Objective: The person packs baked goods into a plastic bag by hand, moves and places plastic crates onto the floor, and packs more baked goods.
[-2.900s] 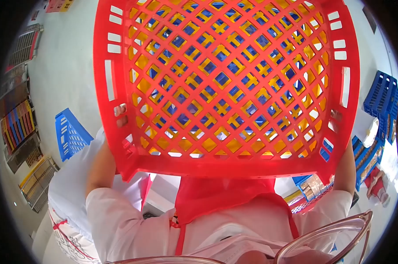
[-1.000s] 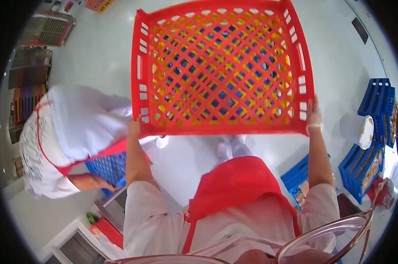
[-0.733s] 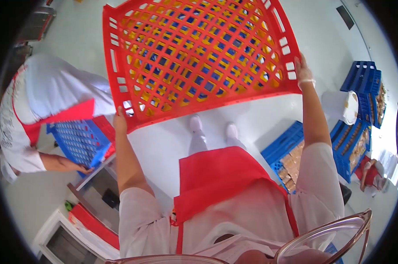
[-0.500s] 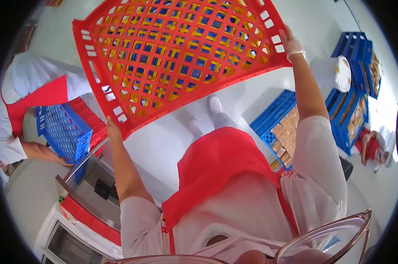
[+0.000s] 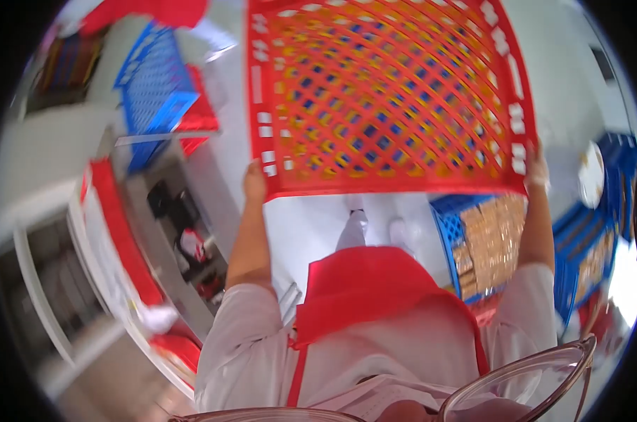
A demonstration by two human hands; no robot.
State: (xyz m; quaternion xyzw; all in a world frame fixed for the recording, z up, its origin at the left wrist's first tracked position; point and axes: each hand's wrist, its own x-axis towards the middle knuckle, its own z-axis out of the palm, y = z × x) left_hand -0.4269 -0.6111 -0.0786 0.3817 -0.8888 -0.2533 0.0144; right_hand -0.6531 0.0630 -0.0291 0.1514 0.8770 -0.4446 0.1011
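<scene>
A red lattice plastic crate [image 5: 389, 187] is held up in front of me, its mesh base facing me. Yellow and blue lattice shows through its openings. At its near left corner, my left hand [image 5: 255, 181] is closed on the edge, with most fingers hidden behind the crate. My right hand [image 5: 537, 169], in a clear glove, grips the right side near the corner; its fingers are largely hidden too. Below the crate's right part, a blue crate [image 5: 446, 228] on the floor holds brown packaged goods [image 5: 491, 243].
More blue crates [image 5: 568, 285] with packed goods stand at the right, near a white round-topped container [image 5: 591, 176]. On the left, a blue crate [image 5: 156, 98] and red blocks [image 5: 200, 105] adjoin a metal-edged counter [image 5: 167, 136]. A co-worker's red apron [image 5: 149, 10] shows at upper left.
My view has turned left, and the red crate now appears farther right and more level. Both hands keep hold of it. The co-worker at left has shifted toward the top edge.
</scene>
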